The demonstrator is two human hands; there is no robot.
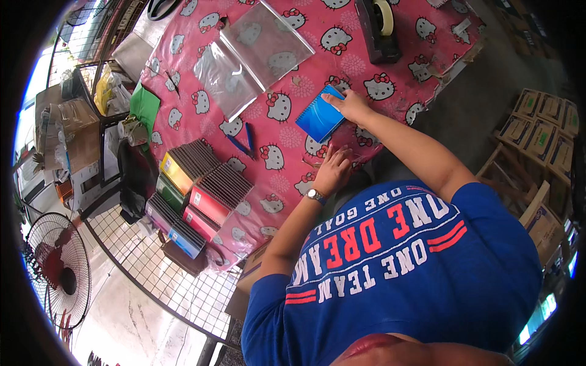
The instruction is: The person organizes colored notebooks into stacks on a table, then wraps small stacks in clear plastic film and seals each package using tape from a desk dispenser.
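Observation:
A small blue spiral notebook (318,116) lies tilted on the pink patterned tablecloth (247,177), near the table's front edge. My right hand (353,106) grips its upper right corner, with the thumb over the cover. Just below the notebook, my left hand (333,171) rests at the table edge, fingers loosely bent and apart, holding nothing that I can see. To the left of the notebook lies a slim tool with two blue handles (243,142). Beyond it are clear plastic sleeves (253,55) spread flat.
Stacks of spiral notebooks (210,196) in several colours stand at the table's left edge. A black tape dispenser (379,36) sits at the far right. A fan (61,271) stands at the left; cartons (540,131) are piled on the right.

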